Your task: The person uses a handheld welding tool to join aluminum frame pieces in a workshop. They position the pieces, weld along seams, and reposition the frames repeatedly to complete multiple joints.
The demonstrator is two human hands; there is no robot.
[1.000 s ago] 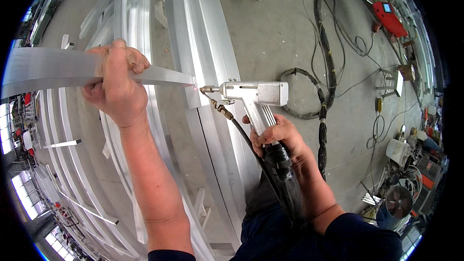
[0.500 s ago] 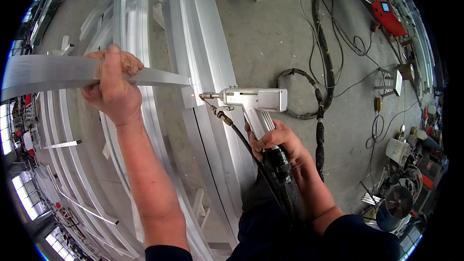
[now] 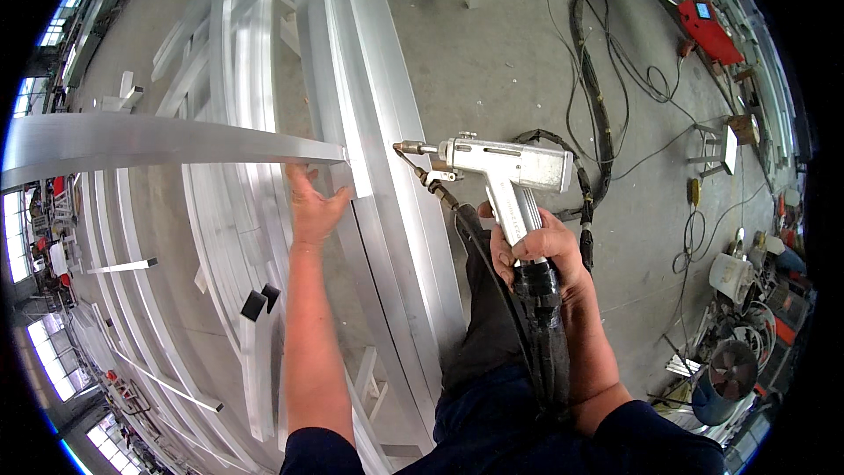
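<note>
A silvery square metal tube (image 3: 167, 141) runs in from the left, and its end meets a long metal profile (image 3: 374, 97). Close to that end, my left hand (image 3: 315, 209) is at the tube's near edge, thumb spread away from the fingers. The fingertips are partly hidden at the tube, so touching or apart is hard to tell. My right hand (image 3: 556, 251) grips the handle of a silvery handheld welding gun (image 3: 510, 165). The gun's nozzle points left, over the profile and apart from the tube's end. A black-wrapped cable hangs from its handle.
More long metal tubes (image 3: 251, 105) lie at the left, and a short tube with dark open ends (image 3: 257, 361) stands out nearer me. Black hoses (image 3: 602, 114) loop over the floor at right. Beyond are a red box with a screen (image 3: 708, 31), a small stool (image 3: 725, 151) and a fan (image 3: 731, 369).
My left hand has let go of the tube and shifted right, closer to its end. The welding gun has moved right, away from the joint, and the red light spot there is gone.
</note>
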